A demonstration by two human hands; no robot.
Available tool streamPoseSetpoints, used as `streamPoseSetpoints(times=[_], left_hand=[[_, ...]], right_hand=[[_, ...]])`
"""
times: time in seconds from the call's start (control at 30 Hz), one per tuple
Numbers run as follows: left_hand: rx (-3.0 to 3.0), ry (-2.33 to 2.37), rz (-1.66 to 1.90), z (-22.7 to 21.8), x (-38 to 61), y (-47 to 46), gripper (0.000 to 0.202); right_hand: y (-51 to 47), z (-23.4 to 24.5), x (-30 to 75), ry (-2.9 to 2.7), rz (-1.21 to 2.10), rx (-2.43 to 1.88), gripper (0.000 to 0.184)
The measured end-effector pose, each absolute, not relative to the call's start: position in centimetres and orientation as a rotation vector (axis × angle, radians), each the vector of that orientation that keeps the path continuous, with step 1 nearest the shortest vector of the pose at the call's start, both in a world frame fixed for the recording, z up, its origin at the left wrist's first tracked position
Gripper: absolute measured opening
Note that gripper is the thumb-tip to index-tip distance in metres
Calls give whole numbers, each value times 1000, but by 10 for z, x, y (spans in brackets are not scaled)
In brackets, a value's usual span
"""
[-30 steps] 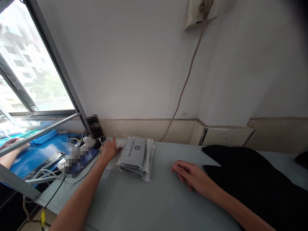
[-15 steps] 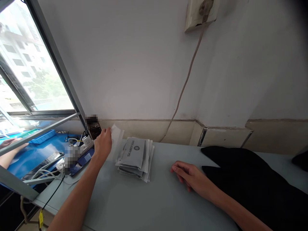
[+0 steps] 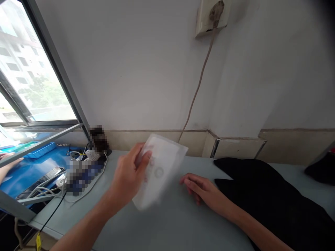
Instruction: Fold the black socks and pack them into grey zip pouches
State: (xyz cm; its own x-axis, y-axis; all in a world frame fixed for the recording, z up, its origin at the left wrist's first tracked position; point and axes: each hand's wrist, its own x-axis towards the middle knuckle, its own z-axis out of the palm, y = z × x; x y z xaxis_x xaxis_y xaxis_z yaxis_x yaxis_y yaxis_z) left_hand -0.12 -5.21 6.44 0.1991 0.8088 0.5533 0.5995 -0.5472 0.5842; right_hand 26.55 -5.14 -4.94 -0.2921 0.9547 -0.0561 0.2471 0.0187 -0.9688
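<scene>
I can't make out much on the frosted plastic pouch (image 3: 162, 170): it is smeared by motion, and all I can see through it is a faint ring shape near its middle, with no readable print. It hides the stretch of bench (image 3: 170, 223) behind it. Two patches at the left by the white cables (image 3: 52, 186) are pixelated, and another person's hand (image 3: 7, 165) is cut off at the frame edge over a blue mat (image 3: 39, 167). My left hand (image 3: 128, 177) is raised above the bench, thumb and fingers pinched on the pouch's left edge, holding it tilted. My right hand (image 3: 201, 190) lies palm down on the bench, fingers loosely apart, gripping nothing, just beside a black cloth (image 3: 261, 195).
</scene>
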Motion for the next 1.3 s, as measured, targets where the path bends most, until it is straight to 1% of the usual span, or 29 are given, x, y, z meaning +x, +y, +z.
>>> streamPoseSetpoints(times=[0.1,0.17,0.2,0.27,0.33,0.43,0.47,0.5,0.6,0.63,0.7,0.77,0.83,1.0,1.07,1.2,1.23,1.27,1.3], left_hand=[[1916,1154,1004,43,19,-49,42],[1880,1163,974,24,29,-40,48],[1896,1182,977,15,33,-35,50],[1936,1203,936,1,40,-27,55],[1976,1225,888,-7,47,-28,65],[2121,1237,917,-9,58,-41,82],[2218,1218,919,-10,61,-47,83],[2338,1177,886,-12,63,-52,79],[2672,952,590,-24,68,-61,61],[2716,891,488,-30,69,-62,58],[2711,855,366,-42,68,-59,61],[2663,905,352,-53,66,-55,67],[2628,964,357,-61,65,-52,68],[2611,1137,272,-75,65,-54,71],[2621,1200,262,-77,66,-55,72],[2591,1309,227,-74,65,-54,76],[2578,1332,212,-71,64,-53,76],[2567,1354,197,-68,62,-52,76],[2559,1375,183,-65,61,-50,75]], right_hand=[[-57,-39,264,-1485,1386,-1199,68],[-59,-32,264,-1375,1482,-1130,75],[-59,-30,265,-1331,1511,-1098,73],[-57,-28,267,-1283,1505,-1092,61],[-52,-30,270,-1253,1415,-1175,52],[-44,-39,276,-1191,1240,-1289,51],[-42,-43,278,-1168,1191,-1317,51],[-40,-46,280,-1150,1158,-1338,50],[-36,-53,285,-1130,1109,-1405,46],[-35,-55,286,-1134,1110,-1421,45],[-34,-59,286,-1147,1137,-1437,42],[-33,-63,285,-1167,1165,-1434,40],[-30,-67,284,-1200,1151,-1439,37],[-20,-74,292,-1331,946,-1537,33],[-17,-66,308,-1421,830,-1596,31],[-15,-34,369,-1612,669,-1729,24],[-16,-29,386,-1647,646,-1758,24],[-18,-25,402,-1714,627,-1781,29],[-21,-25,417,-1883,552,-1817,39]])
